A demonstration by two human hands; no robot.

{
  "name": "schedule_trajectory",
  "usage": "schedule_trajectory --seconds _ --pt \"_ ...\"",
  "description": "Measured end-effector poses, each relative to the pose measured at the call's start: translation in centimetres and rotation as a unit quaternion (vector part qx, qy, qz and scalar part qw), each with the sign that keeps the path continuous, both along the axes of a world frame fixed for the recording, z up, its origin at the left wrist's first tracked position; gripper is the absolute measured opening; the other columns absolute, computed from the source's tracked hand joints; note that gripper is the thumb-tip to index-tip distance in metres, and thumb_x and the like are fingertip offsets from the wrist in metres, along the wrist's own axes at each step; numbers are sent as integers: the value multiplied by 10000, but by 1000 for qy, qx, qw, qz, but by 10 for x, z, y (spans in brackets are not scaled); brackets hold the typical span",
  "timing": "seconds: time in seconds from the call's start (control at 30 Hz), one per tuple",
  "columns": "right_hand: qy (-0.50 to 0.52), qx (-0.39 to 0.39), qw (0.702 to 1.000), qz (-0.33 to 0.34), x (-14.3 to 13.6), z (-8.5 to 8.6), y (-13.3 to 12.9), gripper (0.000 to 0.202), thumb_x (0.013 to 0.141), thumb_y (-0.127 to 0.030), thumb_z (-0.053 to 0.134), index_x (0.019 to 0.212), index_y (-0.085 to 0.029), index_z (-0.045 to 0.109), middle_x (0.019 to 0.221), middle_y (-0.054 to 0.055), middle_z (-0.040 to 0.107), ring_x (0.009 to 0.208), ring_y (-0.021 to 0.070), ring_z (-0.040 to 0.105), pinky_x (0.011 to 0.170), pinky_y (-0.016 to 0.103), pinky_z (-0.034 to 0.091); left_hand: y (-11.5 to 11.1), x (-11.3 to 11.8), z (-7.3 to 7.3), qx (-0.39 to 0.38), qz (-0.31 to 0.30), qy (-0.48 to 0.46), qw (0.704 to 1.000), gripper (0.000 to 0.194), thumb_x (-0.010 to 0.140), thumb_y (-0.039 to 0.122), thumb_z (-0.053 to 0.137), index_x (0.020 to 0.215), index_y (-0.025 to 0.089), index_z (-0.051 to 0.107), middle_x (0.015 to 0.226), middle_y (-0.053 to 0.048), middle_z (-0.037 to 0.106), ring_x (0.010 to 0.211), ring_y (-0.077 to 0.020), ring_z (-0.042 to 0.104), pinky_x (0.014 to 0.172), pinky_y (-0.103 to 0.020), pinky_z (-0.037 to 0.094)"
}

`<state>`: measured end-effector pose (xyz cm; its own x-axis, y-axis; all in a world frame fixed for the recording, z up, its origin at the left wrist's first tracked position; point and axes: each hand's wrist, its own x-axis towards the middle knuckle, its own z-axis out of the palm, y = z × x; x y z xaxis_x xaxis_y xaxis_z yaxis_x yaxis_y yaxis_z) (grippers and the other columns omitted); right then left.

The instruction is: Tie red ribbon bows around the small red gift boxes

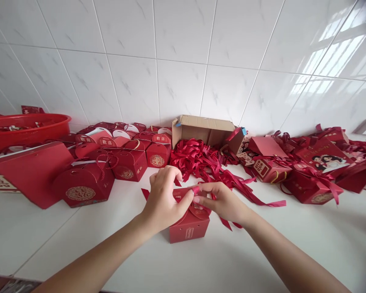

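A small red gift box (189,230) with gold print stands on the white counter in front of me, its top flaps folded over. Above its lid, my left hand (166,199) pinches a red ribbon (195,190) between thumb and fingers. My right hand (221,199) closes on the same ribbon from the other side, the fingertips of both hands nearly touching. A ribbon end sticks out to the left of the box, and others lie to its right. My fingers hide part of the lid.
Loose red ribbons (192,156) spill from a cardboard box (207,122) against the tiled wall. Rows of red gift boxes (129,162) stand at left, near a red basin (49,122). Ribboned boxes (311,187) crowd the right side.
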<state>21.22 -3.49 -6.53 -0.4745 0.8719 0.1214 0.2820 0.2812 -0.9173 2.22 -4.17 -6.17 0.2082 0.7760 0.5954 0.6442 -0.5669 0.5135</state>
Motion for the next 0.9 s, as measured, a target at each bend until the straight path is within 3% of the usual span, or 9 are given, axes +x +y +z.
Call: schedule_trajectory --seconds 0.1,0.2,0.3,0.43,0.6,0.73,0.9 --pt "36 78 996 -31 -14 -8 2 264 860 -417 579 810 -196 715 804 30 647 783 163 572 748 298 468 2 -13 -3 -124 -60 -38 990 232 751 243 523 956 226 417 1029 -59 520 1022 -240 491 914 -396 341" --pt "78 68 994 -29 -19 -14 2 234 877 -383 561 815 -192 683 908 50 662 874 174 595 812 301 467 9 -32 -14 -236 -36 -77 968 221 787 309 515 976 230 434 1084 -58 506 1052 -242 469 910 -392 356" --pt "100 10 995 9 -18 -15 0 238 894 -369 532 838 -184 671 890 49 682 835 166 610 769 289 478 17 -45 -26 -328 -14 -88 940 304 793 486 559 886 216 455 960 -31 525 897 -214 505 812 -353 401" --pt "91 -19 996 -12 -21 -13 -3 227 883 -339 526 807 -173 662 820 39 689 747 149 604 675 256 461 21 -54 -30 -433 -105 -107 889 411 816 594 490 726 194 508 707 1 516 705 -176 510 684 -293 401" --pt "65 -35 989 -126 -34 -12 -4 115 789 -255 564 727 -179 625 684 18 676 626 147 603 596 249 452 17 -65 -7 -441 -129 -104 882 461 753 542 606 514 186 438 515 39 389 520 -114 367 544 -262 313" --pt "24 11 986 -167 -41 -11 -5 58 738 -224 589 741 -184 631 658 18 667 618 158 599 598 260 456 9 -60 22 -437 -174 -143 871 406 761 458 627 502 184 475 488 26 443 483 -107 376 519 -269 313" --pt "-3 91 990 -105 -42 -10 -11 138 799 -227 530 747 -183 651 652 9 632 589 132 525 598 258 420 4 -29 44 -387 -256 -149 873 263 810 375 622 640 176 637 616 -12 605 642 -157 549 673 -293 430"
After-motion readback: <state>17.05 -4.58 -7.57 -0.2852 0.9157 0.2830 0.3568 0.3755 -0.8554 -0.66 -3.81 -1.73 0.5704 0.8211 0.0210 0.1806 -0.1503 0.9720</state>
